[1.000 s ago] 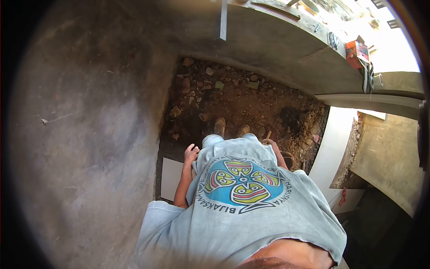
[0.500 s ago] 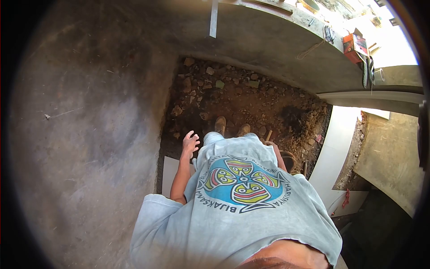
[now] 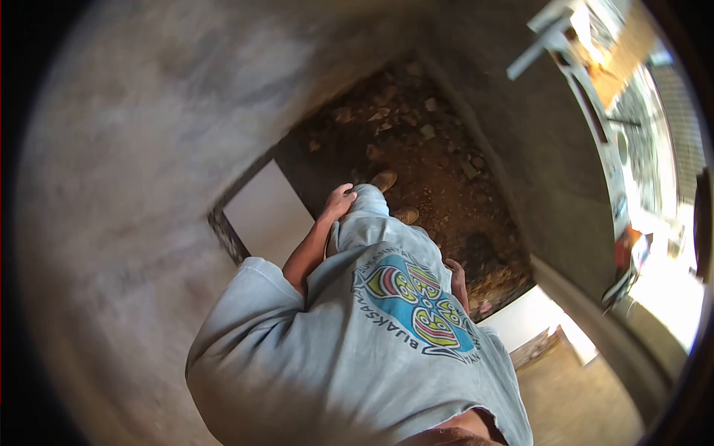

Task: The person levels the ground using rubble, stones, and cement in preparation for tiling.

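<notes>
My left hand [image 3: 340,201] is at the side of my left knee [image 3: 369,199], its fingers bent towards the trouser cloth with no object visible in them. Low on my right side, my right hand [image 3: 454,269] shows only in part past the edge of my grey shirt [image 3: 312,364]. Its fingers are mostly hidden, so what it holds, if anything, cannot be seen. My brown shoes [image 3: 384,180] stand on bare soil [image 3: 439,197] strewn with stones and rubble. A white tile [image 3: 269,212] lies to the left of my left forearm.
A grey plastered wall [image 3: 149,171] rises on the left and another wall [image 3: 550,156] at the front right. On the bright ledge are a pale strip [image 3: 537,56] and a red box [image 3: 626,247]. White tiles [image 3: 520,318] lie at the right, beside a tan surface [image 3: 576,386].
The view has turned and my body has swung left. My left hand has come in to my knee from open air. The wooden stick seen near my right hand is out of sight now.
</notes>
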`<action>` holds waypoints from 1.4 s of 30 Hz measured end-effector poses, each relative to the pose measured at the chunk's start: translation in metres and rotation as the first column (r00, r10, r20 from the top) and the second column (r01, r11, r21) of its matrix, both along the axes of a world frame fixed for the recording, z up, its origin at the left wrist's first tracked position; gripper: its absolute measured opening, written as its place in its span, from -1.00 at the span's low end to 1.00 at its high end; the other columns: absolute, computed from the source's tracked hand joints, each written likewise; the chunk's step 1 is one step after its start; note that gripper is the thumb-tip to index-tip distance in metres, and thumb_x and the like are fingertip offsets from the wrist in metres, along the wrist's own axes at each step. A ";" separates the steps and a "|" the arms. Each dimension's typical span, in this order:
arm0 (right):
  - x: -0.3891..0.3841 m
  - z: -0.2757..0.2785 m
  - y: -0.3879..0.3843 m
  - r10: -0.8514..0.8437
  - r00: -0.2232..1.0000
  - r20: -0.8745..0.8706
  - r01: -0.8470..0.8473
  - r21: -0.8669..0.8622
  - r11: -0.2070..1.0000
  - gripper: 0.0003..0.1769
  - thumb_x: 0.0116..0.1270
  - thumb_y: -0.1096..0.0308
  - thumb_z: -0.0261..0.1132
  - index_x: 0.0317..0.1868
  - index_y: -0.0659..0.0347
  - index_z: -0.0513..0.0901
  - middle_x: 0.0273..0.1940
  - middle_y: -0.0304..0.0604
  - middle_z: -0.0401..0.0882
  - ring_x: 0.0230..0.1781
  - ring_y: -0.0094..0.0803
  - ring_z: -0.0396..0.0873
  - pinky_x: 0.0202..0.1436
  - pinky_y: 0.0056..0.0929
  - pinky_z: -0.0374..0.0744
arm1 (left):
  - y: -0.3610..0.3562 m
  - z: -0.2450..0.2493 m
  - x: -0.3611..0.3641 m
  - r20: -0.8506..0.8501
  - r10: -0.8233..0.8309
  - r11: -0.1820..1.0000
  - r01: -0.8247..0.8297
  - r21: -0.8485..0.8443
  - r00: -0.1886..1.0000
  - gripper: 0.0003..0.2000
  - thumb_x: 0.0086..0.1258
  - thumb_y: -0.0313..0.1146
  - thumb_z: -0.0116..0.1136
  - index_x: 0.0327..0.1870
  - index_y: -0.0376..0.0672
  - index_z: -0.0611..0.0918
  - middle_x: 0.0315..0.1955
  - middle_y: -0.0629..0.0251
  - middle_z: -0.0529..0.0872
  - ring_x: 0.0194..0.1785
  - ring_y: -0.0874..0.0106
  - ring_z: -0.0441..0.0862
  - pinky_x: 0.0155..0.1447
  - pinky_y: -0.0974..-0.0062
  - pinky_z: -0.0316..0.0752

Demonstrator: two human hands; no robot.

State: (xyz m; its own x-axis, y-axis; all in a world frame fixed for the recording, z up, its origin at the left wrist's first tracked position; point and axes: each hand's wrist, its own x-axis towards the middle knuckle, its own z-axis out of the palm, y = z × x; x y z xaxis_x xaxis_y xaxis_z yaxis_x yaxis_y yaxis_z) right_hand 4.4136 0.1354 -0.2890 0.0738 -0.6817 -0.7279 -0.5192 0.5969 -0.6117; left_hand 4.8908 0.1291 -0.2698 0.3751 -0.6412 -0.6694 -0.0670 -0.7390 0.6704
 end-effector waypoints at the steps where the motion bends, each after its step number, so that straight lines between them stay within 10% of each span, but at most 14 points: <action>1: -0.007 -0.003 -0.013 0.045 0.999 -0.002 -0.045 -0.005 0.999 -0.57 0.19 0.30 0.34 0.05 0.31 0.60 -0.03 0.05 0.65 0.06 -0.23 0.60 0.14 -0.38 0.51 | 0.012 0.001 -0.005 0.029 0.030 0.999 -0.031 0.020 0.999 -0.46 0.25 -0.17 0.21 0.24 -0.19 0.49 0.05 0.01 0.63 0.10 0.25 0.61 0.19 0.37 0.46; 3: -0.011 -0.002 -0.043 0.097 0.995 -0.001 -0.097 0.033 0.995 -0.57 0.19 0.30 0.34 0.05 0.31 0.60 -0.03 0.04 0.66 0.06 -0.23 0.60 0.14 -0.38 0.51 | 0.029 0.011 -0.011 0.089 0.067 0.996 -0.072 0.056 0.994 -0.45 0.24 -0.13 0.21 0.24 -0.20 0.49 0.08 -0.02 0.61 0.11 0.20 0.60 0.21 0.36 0.44; 8: 0.020 0.044 -0.119 0.074 0.996 -0.039 -0.058 0.319 0.946 -0.48 0.31 0.43 0.21 0.28 0.22 0.37 -0.35 -0.26 0.52 -0.58 -0.59 0.42 -0.63 -0.60 0.36 | 0.118 -0.031 -0.032 0.163 0.203 0.978 -0.206 0.002 0.966 -0.48 0.25 -0.07 0.15 0.16 -0.21 0.55 0.00 0.01 0.65 0.06 0.23 0.61 0.17 0.34 0.45; 11: 0.018 0.025 -0.148 -0.077 0.977 0.197 -0.004 0.379 0.925 -0.49 0.32 0.37 0.21 0.28 0.22 0.37 -0.30 -0.23 0.55 -0.51 -0.54 0.50 -0.56 -0.57 0.46 | 0.140 -0.005 -0.042 -0.208 0.426 0.903 -0.399 0.159 0.881 -0.60 0.24 -0.12 0.13 -0.06 -0.26 0.64 -0.18 0.08 0.68 -0.10 0.33 0.60 0.04 0.33 0.46; 17: 0.070 0.058 -0.134 0.080 0.985 0.155 -0.088 0.046 0.995 -0.48 0.32 0.30 0.23 0.26 0.25 0.40 -0.15 -0.14 0.60 -0.32 -0.43 0.61 -0.30 -0.41 0.64 | 0.133 -0.010 -0.040 -0.389 0.528 0.846 -0.508 0.162 0.755 -0.65 0.25 -0.22 0.12 -0.07 -0.29 0.64 -0.24 0.18 0.67 -0.26 0.41 0.58 -0.13 0.34 0.49; 20: 0.063 0.045 -0.100 0.110 0.994 -0.010 -0.110 -0.039 0.993 -0.50 0.31 0.29 0.25 0.20 0.35 0.47 -0.04 -0.01 0.62 -0.13 -0.33 0.63 -0.09 -0.40 0.60 | 0.097 -0.028 -0.020 -0.096 0.270 0.951 -0.281 -0.130 0.958 -0.57 0.27 -0.23 0.14 0.12 -0.27 0.56 -0.19 0.21 0.66 -0.29 0.43 0.57 -0.23 0.40 0.51; 23: 0.041 0.040 -0.055 0.013 1.000 -0.013 -0.013 -0.032 0.999 -0.52 0.29 0.27 0.30 0.15 0.39 0.53 0.02 0.05 0.61 0.03 -0.31 0.58 0.09 -0.41 0.52 | 0.040 -0.015 0.008 -0.068 0.158 0.987 -0.156 0.034 0.985 -0.47 0.31 -0.21 0.15 0.28 -0.25 0.43 -0.09 0.21 0.64 -0.22 0.42 0.58 -0.24 0.44 0.51; 28: 0.003 0.038 0.010 -0.041 0.992 -0.115 0.048 0.052 0.997 -0.59 0.28 0.39 0.25 0.11 0.40 0.55 0.02 0.06 0.62 0.04 -0.24 0.58 0.15 -0.37 0.50 | -0.047 0.067 0.022 -0.143 0.145 0.987 -0.134 0.087 0.979 -0.46 0.35 -0.18 0.14 0.32 -0.15 0.38 0.00 0.20 0.63 -0.11 0.40 0.59 -0.23 0.44 0.50; 36: 0.003 0.029 0.031 -0.162 0.983 -0.082 0.166 0.041 0.985 -0.63 0.24 0.45 0.28 0.06 0.38 0.58 0.02 0.06 0.62 0.07 -0.23 0.57 0.18 -0.34 0.48 | -0.032 0.038 -0.003 -0.314 0.136 0.990 -0.116 0.080 0.940 -0.48 0.34 -0.23 0.15 0.31 -0.18 0.41 -0.28 0.35 0.61 -0.39 0.64 0.47 -0.51 0.63 0.34; 39: -0.004 -0.022 0.022 -0.063 0.997 0.044 0.066 -0.068 0.995 -0.57 0.17 0.37 0.31 0.06 0.33 0.59 0.01 0.09 0.62 0.08 -0.17 0.56 0.18 -0.33 0.47 | 0.000 -0.002 0.003 -0.050 -0.308 0.951 0.305 -0.059 0.950 -0.35 0.25 -0.02 0.22 0.22 -0.38 0.48 0.13 0.05 0.58 0.17 0.27 0.53 0.27 0.44 0.37; 42: 0.032 0.039 -0.014 -0.096 0.994 -0.056 0.083 -0.204 0.975 -0.58 0.24 0.31 0.25 0.08 0.33 0.55 -0.05 0.05 0.64 -0.05 -0.30 0.61 0.05 -0.38 0.53 | 0.020 -0.026 0.014 -0.171 -0.167 0.986 0.168 -0.012 0.971 -0.39 0.33 -0.04 0.18 0.23 -0.39 0.46 0.14 0.01 0.56 0.20 0.27 0.50 0.32 0.43 0.32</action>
